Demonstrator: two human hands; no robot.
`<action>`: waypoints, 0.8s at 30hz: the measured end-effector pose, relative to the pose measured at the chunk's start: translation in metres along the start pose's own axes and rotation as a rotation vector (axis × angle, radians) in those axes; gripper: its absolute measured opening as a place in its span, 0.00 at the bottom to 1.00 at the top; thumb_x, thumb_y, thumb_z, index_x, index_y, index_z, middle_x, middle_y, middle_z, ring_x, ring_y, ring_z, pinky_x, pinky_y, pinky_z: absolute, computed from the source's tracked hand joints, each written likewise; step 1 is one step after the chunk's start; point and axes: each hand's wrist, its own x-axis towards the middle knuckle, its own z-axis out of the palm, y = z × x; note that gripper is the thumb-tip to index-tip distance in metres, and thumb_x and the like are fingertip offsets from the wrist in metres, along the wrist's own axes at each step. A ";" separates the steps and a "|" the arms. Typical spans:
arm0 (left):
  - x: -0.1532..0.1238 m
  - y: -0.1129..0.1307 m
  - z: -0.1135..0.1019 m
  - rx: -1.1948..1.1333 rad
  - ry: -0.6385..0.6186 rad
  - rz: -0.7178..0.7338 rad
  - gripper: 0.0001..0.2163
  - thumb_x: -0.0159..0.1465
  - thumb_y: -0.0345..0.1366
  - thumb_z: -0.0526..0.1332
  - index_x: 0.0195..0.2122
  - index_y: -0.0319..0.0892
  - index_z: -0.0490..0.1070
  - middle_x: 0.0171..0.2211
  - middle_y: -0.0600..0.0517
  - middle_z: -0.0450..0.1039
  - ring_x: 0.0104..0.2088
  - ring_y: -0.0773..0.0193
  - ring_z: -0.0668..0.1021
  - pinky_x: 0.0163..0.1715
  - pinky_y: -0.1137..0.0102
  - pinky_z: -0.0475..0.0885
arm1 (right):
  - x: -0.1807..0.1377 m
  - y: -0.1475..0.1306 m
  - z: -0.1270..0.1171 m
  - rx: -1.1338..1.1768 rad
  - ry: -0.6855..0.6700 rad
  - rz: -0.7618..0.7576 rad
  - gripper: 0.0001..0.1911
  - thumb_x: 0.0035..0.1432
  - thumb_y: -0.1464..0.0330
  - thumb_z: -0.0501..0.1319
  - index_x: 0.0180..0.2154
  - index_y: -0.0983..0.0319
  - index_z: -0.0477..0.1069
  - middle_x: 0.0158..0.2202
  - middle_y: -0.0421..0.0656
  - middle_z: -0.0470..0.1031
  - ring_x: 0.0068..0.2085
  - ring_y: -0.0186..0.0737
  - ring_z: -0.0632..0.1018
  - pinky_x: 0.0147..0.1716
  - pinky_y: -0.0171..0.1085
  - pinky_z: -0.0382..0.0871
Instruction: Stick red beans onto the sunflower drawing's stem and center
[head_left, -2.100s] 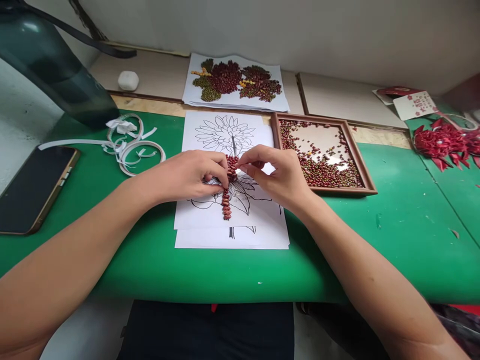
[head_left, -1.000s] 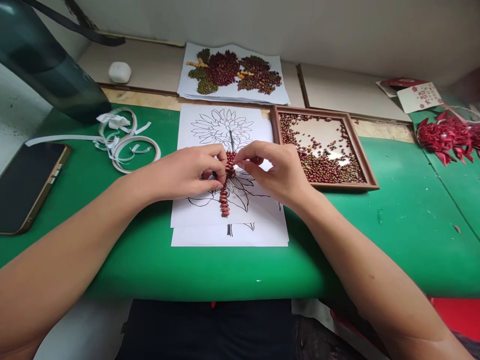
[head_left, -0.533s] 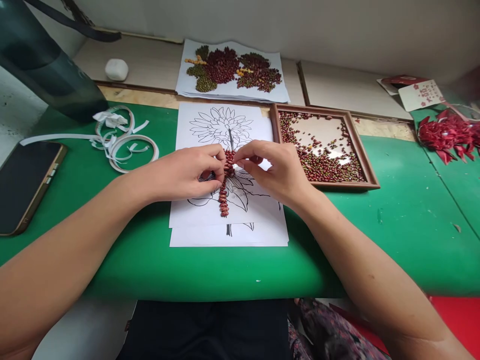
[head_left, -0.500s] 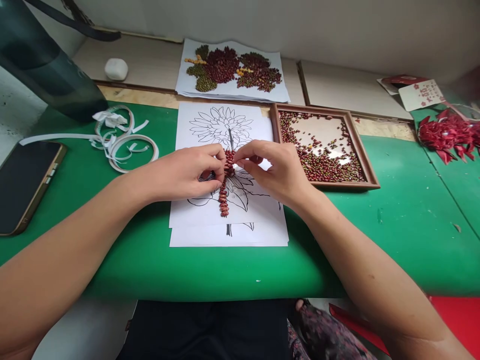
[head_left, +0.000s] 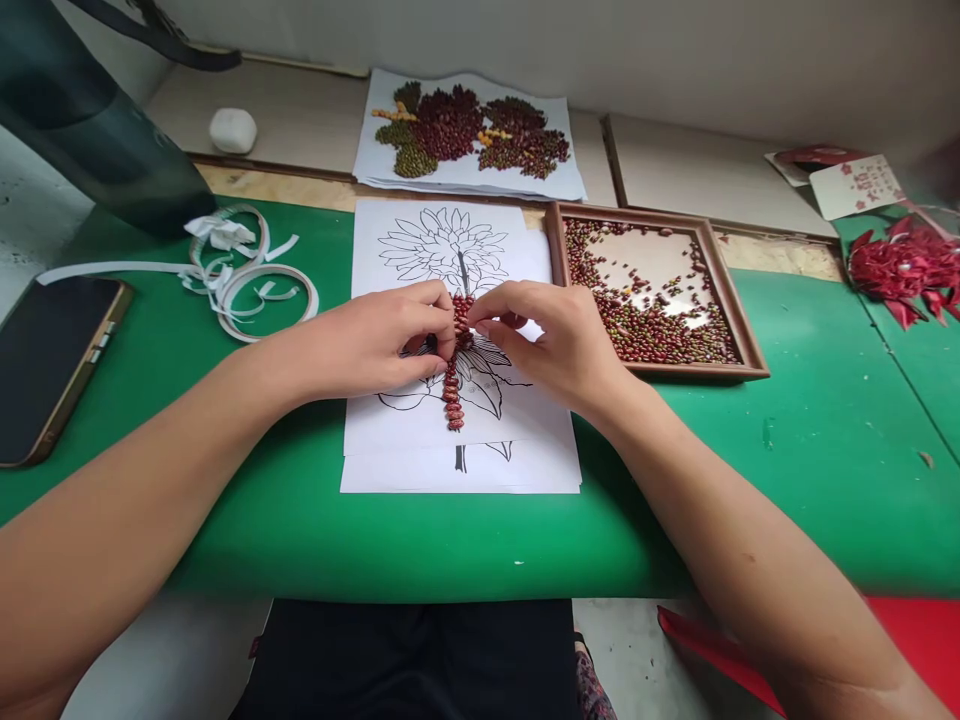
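A line-drawn flower on white paper (head_left: 397, 465) lies on the green table. Reddish beans (head_left: 454, 400) form a narrow column down the drawing's stem, wider near the top. My left hand (head_left: 394, 335) rests on the paper at the left of this column, its fingers curled in against the beans. From the right, my right hand (head_left: 559, 335) meets the column's upper part with thumb and forefinger pinched together. Whatever either hand's fingertips hold is too small or hidden to make out. Beside my right hand stands a brown wooden frame tray (head_left: 750, 340) of loose red and green beans (head_left: 660, 335).
Behind the drawing, a paper stack (head_left: 469, 185) carries finished-looking bean pictures. Rolls of white tape (head_left: 311, 300), a phone (head_left: 56, 370) and a dark bottle (head_left: 112, 140) are at the left. A white case (head_left: 232, 130) sits behind. Red ribbon flowers (head_left: 904, 265) lie far right.
The view has shifted slightly, so the tray and papers appear a little to the right. Both hands keep nearly the same pose at the bean column.
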 end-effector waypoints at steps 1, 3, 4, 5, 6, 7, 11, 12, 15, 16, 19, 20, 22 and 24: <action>0.000 0.000 0.000 -0.002 0.000 -0.004 0.04 0.68 0.35 0.61 0.40 0.44 0.75 0.48 0.50 0.70 0.39 0.64 0.73 0.38 0.69 0.67 | 0.000 0.000 0.000 -0.001 -0.004 -0.005 0.10 0.65 0.75 0.59 0.41 0.61 0.79 0.40 0.42 0.84 0.38 0.38 0.81 0.38 0.38 0.72; 0.000 0.000 0.001 -0.007 0.003 -0.011 0.04 0.68 0.34 0.61 0.40 0.45 0.76 0.48 0.51 0.69 0.39 0.65 0.73 0.38 0.69 0.67 | 0.000 0.001 0.000 -0.003 -0.011 -0.021 0.11 0.64 0.76 0.59 0.41 0.61 0.79 0.38 0.42 0.84 0.37 0.38 0.80 0.38 0.38 0.72; 0.000 -0.001 0.001 -0.009 0.005 -0.015 0.04 0.67 0.33 0.61 0.40 0.45 0.76 0.47 0.52 0.69 0.38 0.65 0.73 0.38 0.69 0.66 | 0.000 0.001 -0.001 -0.002 -0.024 -0.034 0.11 0.64 0.76 0.60 0.41 0.61 0.80 0.37 0.42 0.84 0.37 0.38 0.80 0.37 0.38 0.71; 0.000 -0.001 0.001 -0.012 0.008 -0.017 0.04 0.67 0.33 0.61 0.39 0.45 0.76 0.47 0.52 0.69 0.38 0.65 0.73 0.38 0.68 0.66 | 0.000 0.001 -0.001 -0.001 -0.050 -0.053 0.10 0.64 0.77 0.60 0.40 0.61 0.80 0.36 0.42 0.83 0.36 0.38 0.80 0.37 0.38 0.71; 0.001 -0.001 0.001 -0.017 0.011 -0.018 0.04 0.67 0.34 0.61 0.40 0.45 0.76 0.47 0.52 0.69 0.38 0.65 0.73 0.38 0.68 0.66 | 0.000 0.001 -0.002 0.000 -0.090 -0.077 0.10 0.63 0.77 0.61 0.39 0.61 0.80 0.35 0.41 0.83 0.36 0.38 0.80 0.38 0.38 0.71; 0.001 -0.002 0.001 -0.022 0.014 -0.017 0.04 0.67 0.34 0.61 0.40 0.45 0.76 0.47 0.52 0.69 0.38 0.65 0.73 0.38 0.68 0.67 | 0.000 0.001 -0.002 0.000 -0.139 -0.100 0.10 0.63 0.77 0.61 0.39 0.61 0.81 0.35 0.42 0.83 0.36 0.38 0.80 0.38 0.38 0.71; 0.001 -0.003 0.002 -0.040 0.029 -0.007 0.04 0.67 0.35 0.62 0.40 0.44 0.76 0.46 0.51 0.70 0.39 0.64 0.74 0.38 0.68 0.67 | -0.001 -0.001 -0.003 -0.009 -0.284 -0.137 0.11 0.63 0.77 0.62 0.39 0.62 0.83 0.38 0.44 0.83 0.37 0.40 0.81 0.37 0.38 0.71; 0.002 -0.004 0.002 -0.042 0.033 -0.008 0.03 0.67 0.35 0.62 0.40 0.44 0.76 0.46 0.51 0.70 0.39 0.64 0.74 0.38 0.68 0.66 | -0.001 -0.001 -0.002 -0.010 -0.291 -0.132 0.11 0.63 0.77 0.62 0.40 0.62 0.84 0.38 0.45 0.83 0.38 0.40 0.81 0.37 0.38 0.71; 0.003 -0.005 0.002 -0.056 0.044 -0.022 0.03 0.66 0.35 0.62 0.39 0.44 0.76 0.45 0.51 0.71 0.39 0.63 0.74 0.37 0.68 0.66 | -0.001 -0.001 0.000 -0.003 -0.285 -0.116 0.11 0.64 0.77 0.63 0.39 0.62 0.84 0.39 0.45 0.84 0.38 0.41 0.81 0.37 0.38 0.71; 0.003 -0.005 0.002 -0.068 0.051 -0.030 0.03 0.66 0.35 0.63 0.38 0.44 0.76 0.45 0.51 0.71 0.39 0.64 0.74 0.37 0.68 0.66 | -0.001 -0.002 0.000 0.003 -0.279 -0.109 0.11 0.64 0.77 0.63 0.39 0.62 0.84 0.39 0.45 0.84 0.38 0.41 0.81 0.38 0.38 0.72; 0.005 -0.005 0.002 -0.113 0.063 -0.069 0.02 0.63 0.35 0.65 0.37 0.44 0.76 0.44 0.52 0.71 0.38 0.64 0.74 0.37 0.68 0.67 | 0.000 -0.002 0.001 0.029 -0.272 -0.088 0.11 0.63 0.78 0.63 0.39 0.62 0.84 0.39 0.45 0.84 0.37 0.40 0.81 0.38 0.38 0.71; 0.006 -0.004 0.002 -0.123 0.063 -0.083 0.02 0.63 0.35 0.65 0.36 0.44 0.76 0.43 0.52 0.72 0.38 0.64 0.74 0.37 0.68 0.66 | 0.000 -0.002 0.002 0.037 -0.273 -0.083 0.11 0.63 0.78 0.63 0.39 0.62 0.84 0.39 0.45 0.84 0.37 0.39 0.81 0.37 0.37 0.71; 0.007 -0.004 0.002 -0.133 0.054 -0.105 0.02 0.62 0.35 0.66 0.36 0.44 0.76 0.43 0.52 0.72 0.38 0.64 0.74 0.36 0.68 0.66 | 0.001 -0.003 0.002 0.051 -0.279 -0.077 0.11 0.62 0.79 0.63 0.39 0.63 0.84 0.39 0.45 0.84 0.37 0.39 0.81 0.37 0.37 0.71; 0.008 -0.004 0.002 -0.139 0.053 -0.112 0.02 0.62 0.35 0.66 0.36 0.44 0.76 0.43 0.52 0.72 0.37 0.64 0.74 0.36 0.68 0.65 | 0.001 -0.003 0.001 0.056 -0.287 -0.071 0.11 0.63 0.79 0.63 0.39 0.63 0.84 0.40 0.46 0.84 0.37 0.39 0.82 0.37 0.36 0.71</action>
